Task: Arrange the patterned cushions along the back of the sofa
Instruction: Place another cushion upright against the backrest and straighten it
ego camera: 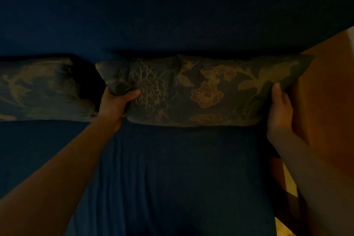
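Observation:
A dark cushion with a gold and orange flower pattern (193, 92) stands against the back of the dark blue sofa (172, 15), resting on the seat. My left hand (115, 103) grips its left end, with the fabric bunched under the thumb. My right hand (281, 109) holds its right end, thumb on the front face. A second patterned cushion (42, 90) leans against the sofa back at the left, a dark gap apart from the first.
The blue sofa seat (172, 178) stretches toward me under both arms. An orange-brown armrest (325, 101) rises at the right, touching the held cushion's end. A strip of lit floor (287, 182) shows at the lower right. The room is dim.

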